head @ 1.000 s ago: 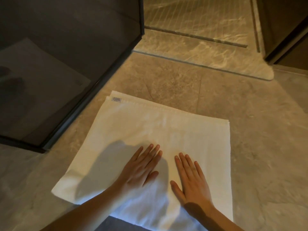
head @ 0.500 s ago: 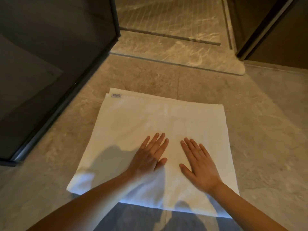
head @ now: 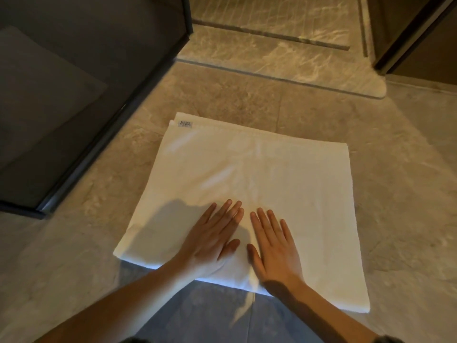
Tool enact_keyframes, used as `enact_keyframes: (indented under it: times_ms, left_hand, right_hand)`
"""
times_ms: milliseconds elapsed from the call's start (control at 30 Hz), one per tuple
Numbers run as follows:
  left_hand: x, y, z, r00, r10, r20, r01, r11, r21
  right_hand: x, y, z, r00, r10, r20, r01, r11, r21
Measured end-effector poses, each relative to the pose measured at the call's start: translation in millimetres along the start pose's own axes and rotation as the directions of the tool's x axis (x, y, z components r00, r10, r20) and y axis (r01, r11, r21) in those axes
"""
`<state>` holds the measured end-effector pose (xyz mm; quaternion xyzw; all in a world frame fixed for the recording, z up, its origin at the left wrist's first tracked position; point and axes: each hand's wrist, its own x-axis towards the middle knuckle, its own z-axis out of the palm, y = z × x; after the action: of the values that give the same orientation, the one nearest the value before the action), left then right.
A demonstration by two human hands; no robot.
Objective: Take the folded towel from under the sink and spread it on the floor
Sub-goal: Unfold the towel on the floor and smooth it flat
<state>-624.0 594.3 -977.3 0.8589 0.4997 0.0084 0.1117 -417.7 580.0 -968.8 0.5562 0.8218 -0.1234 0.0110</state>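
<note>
White towel (head: 247,184) flat on floor (head: 395,169), left hand (head: 210,243), right hand (head: 275,248) pressed flat, fingers spread.

Both forearms run off the bottom edge, so nothing above the elbows shows. The left hand (head: 210,240) and right hand (head: 274,248) lie flat and cover the near middle of the white towel (head: 247,174). The print on the towel's small label (head: 185,124) is too small to read. The dark glass panel (head: 74,82) is cut off at the left and top edges, and what lies behind it is murky.
</note>
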Motion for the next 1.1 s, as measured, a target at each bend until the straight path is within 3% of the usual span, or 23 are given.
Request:
enact_keyframes:
  times_ms: [167, 367, 633, 867, 1100]
  left_hand:
    - [-20, -20, -8, 0.999, -0.004, -0.054, 0.003, 1.0, -0.017]
    - [-62, -65, -13, 0.989, -0.118, -0.084, 0.119, 0.993, 0.01]
    - [-62, -65, -16, 0.993, -0.107, -0.042, 0.107, 0.994, -0.005]
    - [-23, -90, -40, 1.0, 0.017, 0.0, -0.017, 0.999, 0.027]
    - [37, -122, -48, 0.991, 0.119, 0.066, -0.124, 0.989, 0.081]
  right_hand:
    - [-8, 20, -4, 1.0, 0.019, 0.003, -0.019, 1.0, 0.014]
    - [-37, 70, -15, 0.98, 0.197, -0.04, -0.195, 0.98, 0.036]
    - [-38, 66, -19, 0.976, 0.219, -0.01, -0.219, 0.976, 0.011]
    - [-26, 37, -37, 0.945, 0.326, -0.034, -0.322, 0.942, 0.1]
    - [-9, 13, -26, 0.911, 0.407, 0.07, -0.408, 0.913, -0.004]
